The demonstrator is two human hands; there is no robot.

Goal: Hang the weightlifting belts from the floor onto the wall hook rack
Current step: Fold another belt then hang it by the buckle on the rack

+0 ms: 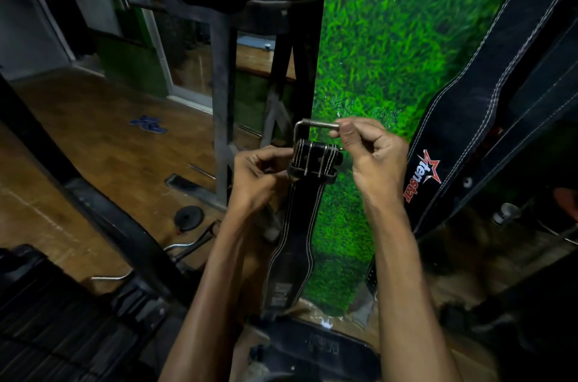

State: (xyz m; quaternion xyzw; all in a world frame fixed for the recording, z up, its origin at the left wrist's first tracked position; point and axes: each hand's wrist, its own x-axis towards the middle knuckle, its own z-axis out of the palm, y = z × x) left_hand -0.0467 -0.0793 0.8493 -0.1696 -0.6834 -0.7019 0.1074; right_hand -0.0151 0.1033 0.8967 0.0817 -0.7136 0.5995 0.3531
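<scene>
The black belt (pixel 297 225) hung straight down between the two hands, its long axis vertical against the green wall (pixel 391 37), its tail reaching toward the floor. The right hand (pixel 369 150) pinched the metal buckle (pixel 316 125) at the top — the nearer hand to any hook above. The left hand (pixel 259 172) gripped the folded strap end. No hook rack was visible; a second belt (pixel 475 119) ran out of frame.

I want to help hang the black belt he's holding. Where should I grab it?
Grab the black belt at its top, by the metal buckle. It hangs straight down, heavy, so come from the right, as the right hand does, fingers pinching the bar.
</scene>
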